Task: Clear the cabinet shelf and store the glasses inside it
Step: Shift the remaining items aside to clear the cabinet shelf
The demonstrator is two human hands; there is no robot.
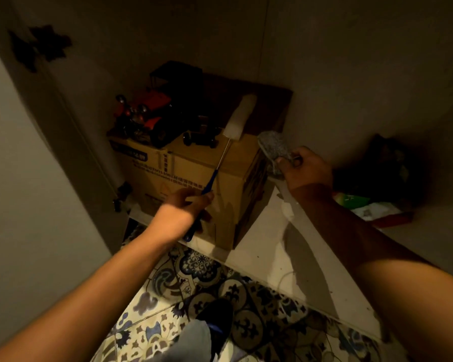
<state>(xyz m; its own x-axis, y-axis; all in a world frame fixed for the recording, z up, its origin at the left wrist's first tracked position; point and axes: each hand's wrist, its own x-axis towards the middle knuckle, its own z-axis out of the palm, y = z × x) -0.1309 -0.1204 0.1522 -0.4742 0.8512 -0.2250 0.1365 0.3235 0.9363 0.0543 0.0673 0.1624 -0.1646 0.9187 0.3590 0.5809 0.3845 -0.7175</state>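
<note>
My left hand (183, 210) grips the blue handle of a long bottle brush (237, 118), whose white head lies on top of a cardboard box (194, 176) on the white cabinet shelf (272, 246). Over the box's right corner, my right hand (302, 165) holds a grey scrubbing pad (273, 147). No glasses are in view.
A red toy vehicle (147, 113) and small dark toy cars (202, 138) sit on the box. Dark and colourful clutter (372, 202) lies at the shelf's right back. The cabinet door stands open at left. Patterned floor tiles and my shoe (217, 325) are below.
</note>
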